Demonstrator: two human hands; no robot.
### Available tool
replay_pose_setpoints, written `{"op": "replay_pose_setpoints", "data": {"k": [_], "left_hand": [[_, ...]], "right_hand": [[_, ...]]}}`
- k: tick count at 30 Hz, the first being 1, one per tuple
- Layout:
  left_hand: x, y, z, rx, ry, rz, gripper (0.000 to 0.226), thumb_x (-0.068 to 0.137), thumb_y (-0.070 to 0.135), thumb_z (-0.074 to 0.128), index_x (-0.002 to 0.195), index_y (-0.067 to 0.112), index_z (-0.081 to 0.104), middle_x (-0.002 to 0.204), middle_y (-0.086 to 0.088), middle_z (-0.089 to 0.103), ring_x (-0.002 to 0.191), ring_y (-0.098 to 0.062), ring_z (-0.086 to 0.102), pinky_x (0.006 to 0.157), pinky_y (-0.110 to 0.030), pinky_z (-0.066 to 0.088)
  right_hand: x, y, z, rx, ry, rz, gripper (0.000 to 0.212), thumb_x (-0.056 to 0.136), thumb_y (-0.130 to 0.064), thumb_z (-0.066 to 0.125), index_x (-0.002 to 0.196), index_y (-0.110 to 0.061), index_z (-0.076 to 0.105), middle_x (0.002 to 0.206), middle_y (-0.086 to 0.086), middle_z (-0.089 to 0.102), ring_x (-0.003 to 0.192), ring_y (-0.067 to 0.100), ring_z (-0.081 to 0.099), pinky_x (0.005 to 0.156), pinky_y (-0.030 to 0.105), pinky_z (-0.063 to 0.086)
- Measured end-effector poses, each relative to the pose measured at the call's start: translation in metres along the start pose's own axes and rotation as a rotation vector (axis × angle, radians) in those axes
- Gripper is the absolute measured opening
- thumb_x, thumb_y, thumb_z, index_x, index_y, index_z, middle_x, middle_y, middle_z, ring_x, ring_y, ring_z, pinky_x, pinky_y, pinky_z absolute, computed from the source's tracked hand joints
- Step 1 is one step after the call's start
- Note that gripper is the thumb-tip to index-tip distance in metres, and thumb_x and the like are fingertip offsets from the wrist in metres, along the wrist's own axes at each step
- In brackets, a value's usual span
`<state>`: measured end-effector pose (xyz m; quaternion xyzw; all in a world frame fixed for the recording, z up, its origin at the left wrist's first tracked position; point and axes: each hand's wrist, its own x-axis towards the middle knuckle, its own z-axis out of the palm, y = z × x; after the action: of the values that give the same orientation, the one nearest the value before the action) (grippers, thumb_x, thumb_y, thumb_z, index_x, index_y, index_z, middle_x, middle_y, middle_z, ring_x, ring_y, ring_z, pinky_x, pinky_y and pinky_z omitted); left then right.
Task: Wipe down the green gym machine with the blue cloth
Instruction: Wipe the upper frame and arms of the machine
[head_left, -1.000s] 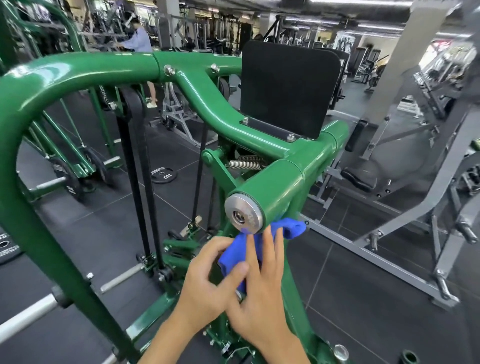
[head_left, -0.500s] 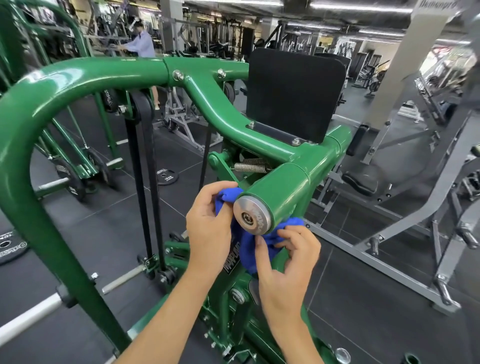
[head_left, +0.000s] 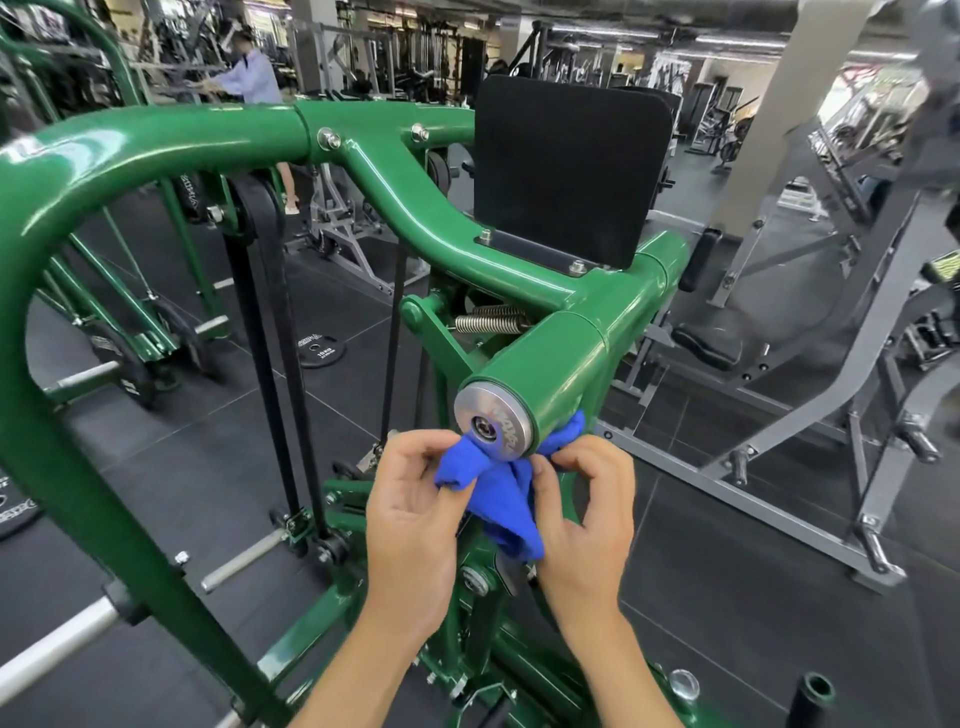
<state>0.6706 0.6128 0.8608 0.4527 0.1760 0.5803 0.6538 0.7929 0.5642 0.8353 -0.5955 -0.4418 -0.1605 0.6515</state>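
Blue cloth: bunched under the end of the green tube and pressed against the lower rim of the silver end cap, at its 6 o'clock. One fold hangs down between the two hands, and a corner shows past the tube at 4 o'clock.
Left hand: placed at 8 o'clock of the cap. A rolled end of the cloth is pinched between its thumb and curled fingers.
Right hand: placed at 4 o'clock of the cap. The cloth appears to be gripped by thumb and forefinger, though the contact is partly hidden.
Green gym machine: a glossy curved frame, with the capped tube pointed toward the camera.
Spring: seen just above the tube, at 12 o'clock.
Black pad: mounted upright on the frame, farther off at 1 o'clock.
Black belt: hung vertically at 10 o'clock.
Weight plate: laid flat on the floor, beyond the belt.
Grey machine: stood well apart at 3 o'clock.
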Motion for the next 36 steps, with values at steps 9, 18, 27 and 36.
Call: {"op": "replay_pose_setpoints", "data": {"k": [9,18,27,36], "left_hand": [[-0.031,-0.001,0.034,0.159,0.028,0.010,0.022,0.078,0.009,0.076,0.093,0.025,0.079,0.093,-0.007,0.079,0.086,-0.019,0.077,0.076,-0.023,0.059],[0.010,-0.023,-0.008,0.507,0.190,-0.017,0.037,0.091,0.007,0.074,0.095,0.044,0.075,0.105,-0.003,0.073,0.093,-0.023,0.069,0.087,-0.054,0.059],[0.031,-0.028,-0.024,0.586,0.044,0.005,0.039,0.091,0.010,0.077,0.103,0.046,0.069,0.110,0.002,0.070,0.098,-0.018,0.068,0.085,-0.039,0.055],[0.034,-0.044,-0.062,0.599,0.023,-0.130,0.032,0.088,0.011,0.080,0.113,0.030,0.073,0.109,-0.001,0.070,0.096,-0.020,0.066,0.086,-0.051,0.058]], "right_hand": [[-0.003,0.000,-0.005,0.256,-0.072,0.354,0.032,0.096,0.001,0.069,0.103,-0.030,0.065,0.107,-0.003,0.064,0.097,0.024,0.063,0.084,0.042,0.053],[0.001,0.009,0.006,0.345,-0.257,0.739,0.036,0.101,0.002,0.049,0.112,-0.025,0.070,0.108,-0.006,0.075,0.103,0.013,0.070,0.093,0.043,0.056],[-0.005,0.014,0.014,0.513,-0.449,0.634,0.051,0.094,-0.004,0.072,0.136,-0.021,0.049,0.124,0.000,0.069,0.113,0.018,0.068,0.096,0.034,0.055],[-0.007,0.022,0.034,0.615,-0.393,0.725,0.044,0.079,0.001,0.080,0.115,-0.012,0.056,0.103,0.002,0.072,0.092,0.015,0.068,0.081,0.030,0.058]]}}
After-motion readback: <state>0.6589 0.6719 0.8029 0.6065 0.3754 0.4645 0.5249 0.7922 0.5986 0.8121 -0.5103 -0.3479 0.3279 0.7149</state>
